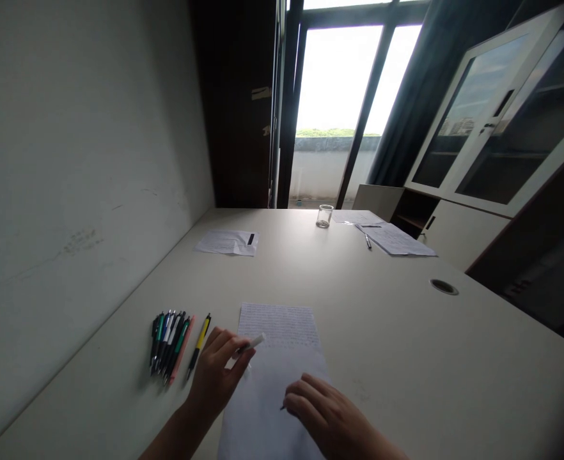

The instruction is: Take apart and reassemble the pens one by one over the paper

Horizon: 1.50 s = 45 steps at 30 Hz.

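My left hand [219,367] is closed in a pinch around a short white tube-shaped piece [259,340], held above the sheet of paper [277,364]. Whether that piece is part of a pen I cannot tell. To its right, low over the same sheet, my right hand [327,412] has its fingers closed. A small dark tip [282,407] pokes out from them; the rest of it is hidden. Handwritten lines cover the sheet's upper part. Left of my left hand lies a yellow and black pen [199,345], apart from a bunch of several pens [169,345].
Further back on the white table [282,275] are a loose sheet [228,243], a glass jar [325,216], a stack of papers [397,239] and a pen [368,241]. A round cable hole [444,287] is at the right. A wall [85,160] borders the left.
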Each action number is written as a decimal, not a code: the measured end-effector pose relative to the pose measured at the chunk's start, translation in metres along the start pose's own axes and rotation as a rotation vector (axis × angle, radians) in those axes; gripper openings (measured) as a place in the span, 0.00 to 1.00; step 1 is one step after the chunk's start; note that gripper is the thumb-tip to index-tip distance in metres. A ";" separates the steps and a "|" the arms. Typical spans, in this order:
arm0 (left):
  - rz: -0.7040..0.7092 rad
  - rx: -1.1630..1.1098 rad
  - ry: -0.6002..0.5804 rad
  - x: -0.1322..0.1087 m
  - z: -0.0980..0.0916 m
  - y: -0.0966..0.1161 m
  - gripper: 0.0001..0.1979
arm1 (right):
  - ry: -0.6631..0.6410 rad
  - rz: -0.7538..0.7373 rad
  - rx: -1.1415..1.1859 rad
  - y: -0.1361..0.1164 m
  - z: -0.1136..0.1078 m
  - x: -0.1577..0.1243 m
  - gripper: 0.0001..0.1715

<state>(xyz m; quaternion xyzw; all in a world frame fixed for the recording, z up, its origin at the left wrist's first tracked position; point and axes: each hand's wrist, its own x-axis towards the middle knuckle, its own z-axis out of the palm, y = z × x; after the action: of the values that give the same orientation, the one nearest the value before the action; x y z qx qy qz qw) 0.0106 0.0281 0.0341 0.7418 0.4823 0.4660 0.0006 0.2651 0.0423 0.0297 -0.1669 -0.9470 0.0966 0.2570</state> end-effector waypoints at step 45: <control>0.112 -0.043 -0.241 -0.013 0.016 -0.009 0.05 | 0.494 0.590 0.772 0.017 0.010 -0.008 0.05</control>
<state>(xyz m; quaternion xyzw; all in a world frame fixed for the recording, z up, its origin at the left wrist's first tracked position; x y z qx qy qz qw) 0.0137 0.0305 0.0118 0.8179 0.4265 0.3832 0.0482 0.2706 0.0547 0.0128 -0.3367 -0.6670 0.4632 0.4766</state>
